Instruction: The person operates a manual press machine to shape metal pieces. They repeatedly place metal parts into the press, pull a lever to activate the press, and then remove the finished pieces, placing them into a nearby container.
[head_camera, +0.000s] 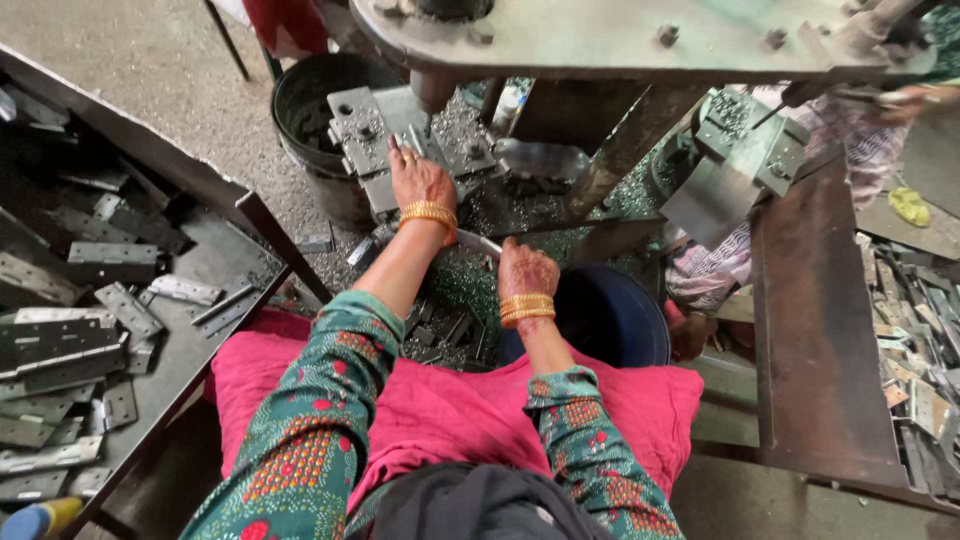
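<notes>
Reaching forward, the left hand (420, 180) lies flat and open on the grey steel die block (385, 130) of a heavy grey metal press (640, 35), its fingers spread beside a small silvery metal piece (412, 140) resting on that block just under the punch. Gold bangles (428, 214) ring this wrist. Nearer and to the right, the right hand (525, 270) hangs palm down over a round tray of small dark metal parts (450, 320); its fingers curl downward into the parts, and whether they grip one cannot be told. Bright pink cloth (450, 410) covers the lap below both green patterned sleeves (320, 400). On the left, a dark sheet-metal tray (200, 270) holds many flat grey hinge plates (110, 255). A black plastic bucket (320, 90) stands far left of the die block, and a dark blue round tub (610, 315) sits just right of the right hand. At the far right, another person's hand (905, 100) is at a second die (740, 150).
</notes>
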